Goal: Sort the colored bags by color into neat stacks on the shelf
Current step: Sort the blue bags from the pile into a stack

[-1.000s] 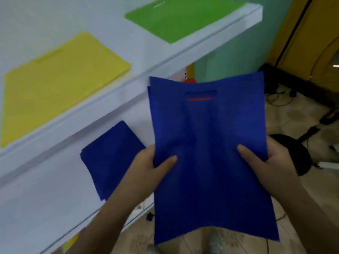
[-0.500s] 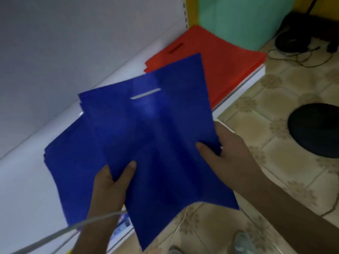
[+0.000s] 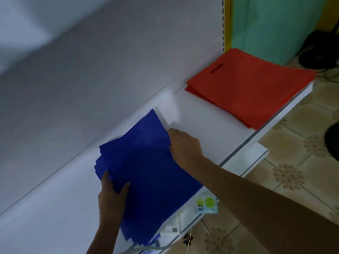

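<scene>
The left hand [image 3: 111, 194] is gripping the near left edge of the stack of flat royal-blue fabric bags [image 3: 146, 173], its thumb lying across the top bag and its fingers [image 3: 106, 177] tucked under the edge; the right hand [image 3: 184, 145] is resting at the stack's right edge, its fingers curled down against the side of the bags, though whether they are actually pinching the fabric I cannot tell.

Two stacks of bags are lying on the white metal shelf [image 3: 211, 129]; each holds several bags, the edges fanning too closely to count. The blue stack is sitting at the middle of the shelf, slightly skewed, with layered corners sticking out at its far left and its near corner overhanging the shelf's front lip; the fabric is looking matte and a little creased. The stack of flat orange-red fabric bags [image 3: 251, 88] is lying well apart to the right, at the shelf's end, squarer in its layers, with a slot handle cut near the top bag's far edge.

Below the shelf's front edge small packets with green and yellow round labels [image 3: 206, 205] are showing; further right the beige tiled floor with a flower pattern [image 3: 293, 171] is spreading out, and a mint-green panel [image 3: 275, 24] is standing behind the orange-red stack.
</scene>
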The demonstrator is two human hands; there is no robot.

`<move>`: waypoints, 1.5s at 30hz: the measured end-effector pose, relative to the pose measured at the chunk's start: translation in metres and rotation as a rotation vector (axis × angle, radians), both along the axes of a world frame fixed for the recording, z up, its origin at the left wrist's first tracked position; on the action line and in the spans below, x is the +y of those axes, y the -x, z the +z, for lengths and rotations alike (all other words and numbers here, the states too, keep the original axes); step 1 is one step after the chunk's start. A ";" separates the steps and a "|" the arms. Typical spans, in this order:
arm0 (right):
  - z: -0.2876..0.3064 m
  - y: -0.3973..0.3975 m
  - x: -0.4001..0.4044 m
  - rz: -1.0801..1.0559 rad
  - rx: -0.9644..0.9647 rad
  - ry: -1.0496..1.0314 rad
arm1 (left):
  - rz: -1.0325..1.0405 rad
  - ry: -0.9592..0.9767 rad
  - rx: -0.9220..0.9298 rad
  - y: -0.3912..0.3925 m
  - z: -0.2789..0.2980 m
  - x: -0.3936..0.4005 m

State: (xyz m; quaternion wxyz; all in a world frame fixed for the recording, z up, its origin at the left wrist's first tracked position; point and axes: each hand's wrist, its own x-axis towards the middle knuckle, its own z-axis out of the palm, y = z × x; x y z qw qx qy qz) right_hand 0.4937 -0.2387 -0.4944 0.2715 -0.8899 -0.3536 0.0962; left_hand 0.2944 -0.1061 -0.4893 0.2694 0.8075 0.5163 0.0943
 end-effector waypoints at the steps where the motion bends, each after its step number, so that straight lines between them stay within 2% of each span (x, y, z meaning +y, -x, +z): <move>1: -0.004 -0.004 0.001 0.004 -0.002 0.031 | -0.018 0.012 -0.005 -0.002 -0.002 0.003; 3: -0.009 -0.009 0.001 0.019 -0.020 0.109 | -0.026 0.000 0.044 -0.003 -0.002 0.010; 5: -0.003 -0.003 0.000 0.003 -0.011 0.138 | 0.064 -0.015 0.080 0.006 0.007 0.016; 7: 0.015 0.012 -0.008 -0.005 0.011 0.078 | 0.101 0.016 -0.005 0.029 0.024 0.010; 11: 0.072 0.055 -0.039 0.092 0.141 0.014 | 0.049 0.018 -0.111 0.097 0.076 -0.015; 15: 0.151 0.106 -0.060 0.213 0.161 -0.125 | -0.021 -0.008 -0.221 0.154 0.150 -0.024; 19: 0.242 0.168 -0.055 0.462 0.187 -0.195 | -0.090 -0.067 -0.309 0.197 0.226 -0.036; 23: 0.329 0.221 -0.040 0.797 0.130 -0.191 | -0.265 -0.094 -0.235 0.239 0.292 -0.054; 25: 0.363 0.241 -0.033 0.872 0.149 -0.214 | -0.352 -0.068 -0.204 0.254 0.329 -0.063; 28: 0.399 0.261 -0.016 0.875 0.254 -0.306 | -0.469 -0.004 -0.287 0.275 0.387 -0.068; 30: 0.418 0.267 0.002 0.822 0.258 -0.443 | -0.453 0.041 -0.470 0.289 0.419 -0.061; 33: 0.443 0.263 0.030 0.700 0.283 -0.549 | -0.259 -0.106 -0.766 0.301 0.448 -0.024; 36: 0.467 0.248 0.050 0.579 0.572 -0.581 | -0.074 -0.177 -0.906 0.304 0.461 0.030; 37: 0.473 0.242 0.055 0.537 0.595 -0.582 | -0.022 -0.181 -0.904 0.303 0.462 0.049; 39: 0.479 0.229 0.067 0.453 0.534 -0.561 | 0.050 -0.243 -0.757 0.301 0.456 0.087; 41: 0.474 0.220 0.084 0.369 0.468 -0.493 | 0.040 -0.281 -0.374 0.295 0.446 0.116; 43: 0.460 0.215 0.104 0.353 0.299 -0.290 | -0.015 -0.233 0.002 0.285 0.435 0.130; 45: 0.442 0.209 0.119 0.341 0.018 -0.001 | -0.071 -0.210 0.184 0.277 0.425 0.130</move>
